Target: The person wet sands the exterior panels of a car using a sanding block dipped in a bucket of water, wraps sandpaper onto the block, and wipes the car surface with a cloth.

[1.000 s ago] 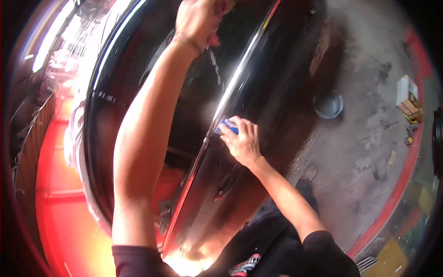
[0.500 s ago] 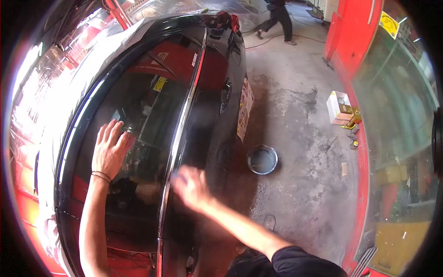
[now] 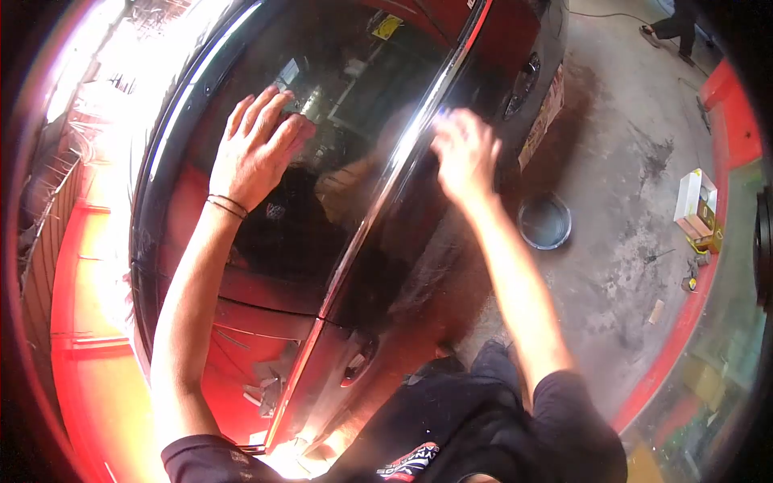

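Observation:
My left hand (image 3: 256, 149) lies on the dark side window (image 3: 346, 153) of a black car, fingers slightly apart, holding nothing. My right hand (image 3: 467, 157) is blurred, its fingers bent against the door panel (image 3: 427, 217) just beside the chrome trim strip (image 3: 364, 233). A small bluish patch shows at its fingertips; what it is I cannot make out. A door handle (image 3: 523, 84) is ahead of the right hand, and a second one (image 3: 359, 361) is nearer my body.
A round bucket (image 3: 568, 225) of greyish liquid stands on the stained concrete floor right of the car. By the red-edged wall are a white box (image 3: 694, 197) and small items. Another person's legs (image 3: 676, 30) show at the far right. Paper (image 3: 541, 121) covers part of the car's side.
My view has shifted, showing more of my torso and the car's nearer door. My right hand has moved forward along the panel. My left hand remains on the glass.

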Available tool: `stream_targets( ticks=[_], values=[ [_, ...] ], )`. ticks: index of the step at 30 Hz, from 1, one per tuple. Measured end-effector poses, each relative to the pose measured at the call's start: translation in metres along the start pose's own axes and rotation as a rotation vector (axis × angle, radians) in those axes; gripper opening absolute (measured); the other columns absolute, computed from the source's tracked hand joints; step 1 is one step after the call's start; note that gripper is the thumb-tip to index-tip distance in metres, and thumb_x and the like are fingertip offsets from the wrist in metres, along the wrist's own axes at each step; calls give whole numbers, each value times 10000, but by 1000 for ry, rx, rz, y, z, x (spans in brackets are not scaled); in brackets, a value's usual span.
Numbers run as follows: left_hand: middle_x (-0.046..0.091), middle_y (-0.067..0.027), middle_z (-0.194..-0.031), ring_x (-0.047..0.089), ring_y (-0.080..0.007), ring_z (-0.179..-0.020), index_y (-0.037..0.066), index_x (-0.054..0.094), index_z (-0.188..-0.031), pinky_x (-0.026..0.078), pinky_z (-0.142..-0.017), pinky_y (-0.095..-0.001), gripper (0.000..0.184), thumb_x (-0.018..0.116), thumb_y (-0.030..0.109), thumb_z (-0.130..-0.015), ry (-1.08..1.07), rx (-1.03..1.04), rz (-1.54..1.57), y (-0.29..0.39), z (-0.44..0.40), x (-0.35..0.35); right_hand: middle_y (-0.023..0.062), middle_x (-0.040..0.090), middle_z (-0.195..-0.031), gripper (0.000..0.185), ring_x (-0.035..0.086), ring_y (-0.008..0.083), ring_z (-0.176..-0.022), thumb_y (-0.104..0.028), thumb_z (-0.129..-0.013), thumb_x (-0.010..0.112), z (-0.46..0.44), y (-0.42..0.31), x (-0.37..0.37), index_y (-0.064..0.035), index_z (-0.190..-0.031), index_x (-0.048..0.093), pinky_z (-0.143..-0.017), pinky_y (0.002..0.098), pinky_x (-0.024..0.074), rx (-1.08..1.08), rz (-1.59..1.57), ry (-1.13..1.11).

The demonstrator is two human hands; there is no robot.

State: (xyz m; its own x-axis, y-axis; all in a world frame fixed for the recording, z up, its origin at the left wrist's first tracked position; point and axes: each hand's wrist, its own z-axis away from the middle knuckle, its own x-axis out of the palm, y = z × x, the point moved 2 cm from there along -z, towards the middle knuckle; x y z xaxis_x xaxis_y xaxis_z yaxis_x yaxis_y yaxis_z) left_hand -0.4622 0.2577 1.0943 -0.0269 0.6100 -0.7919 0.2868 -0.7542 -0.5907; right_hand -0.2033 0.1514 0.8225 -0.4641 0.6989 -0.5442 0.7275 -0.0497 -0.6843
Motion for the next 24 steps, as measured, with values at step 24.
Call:
stream_targets(
  ticks=[24],
  values=[
    [609, -137, -1653, 539, -394, -1586, 173, 693, -1418, 420, -1314, -600, 475, 837, 214, -967, -39, -53, 9, 8, -8, -7, 47, 666, -1530, 378, 586, 312, -1402, -167, -1026, 799, -119, 69, -14, -308, -1376, 805, -1182, 572, 408, -141, 159, 54]
  ],
)
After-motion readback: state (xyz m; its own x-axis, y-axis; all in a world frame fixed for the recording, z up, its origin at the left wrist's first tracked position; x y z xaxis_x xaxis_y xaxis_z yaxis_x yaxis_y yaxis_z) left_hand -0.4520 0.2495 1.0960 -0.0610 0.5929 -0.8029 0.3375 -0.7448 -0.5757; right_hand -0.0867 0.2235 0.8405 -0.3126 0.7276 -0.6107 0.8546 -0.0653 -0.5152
